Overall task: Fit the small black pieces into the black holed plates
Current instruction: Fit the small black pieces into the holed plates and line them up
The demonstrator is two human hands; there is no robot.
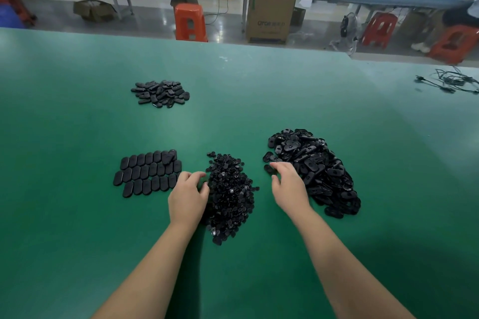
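You have four black groups on the green table (pixel 77 215). The small pieces (pixel 229 197) lie in one heap between your hands. One big pile of holed plates (pixel 315 171) sits to the right. Three neat rows of plates (pixel 147 173) lie flat to the left, roughly two dozen in all. One smaller far pile (pixel 160 93) lies well apart. Your left hand (pixel 188 197) curls its fingers at the heap's edge; whether it grips a piece cannot be told. Your right hand (pixel 289 184) reaches the big pile's edge, fingers bent over one plate; the grip is unclear.
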